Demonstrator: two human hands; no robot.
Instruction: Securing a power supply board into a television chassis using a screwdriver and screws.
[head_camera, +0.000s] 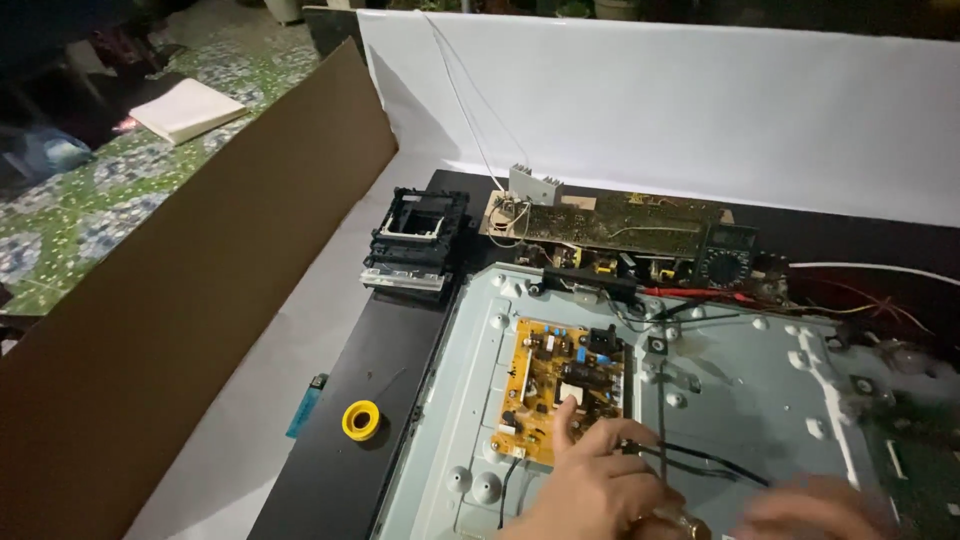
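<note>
The yellow circuit board (563, 388) sits on the grey metal panel (740, 400) on the table. The left hand (590, 485) touches its lower edge, pinching black wires (700, 458). The right hand (815, 510) is blurred; I cannot tell its grip. A yellow tape roll (361, 420) lies well apart.

Your hands are bare: left hand (590, 485) at six o'clock, right hand (815, 510) at five o'clock (blurred). You wear no gloves, and no sleeve shows at either wrist.
</note>
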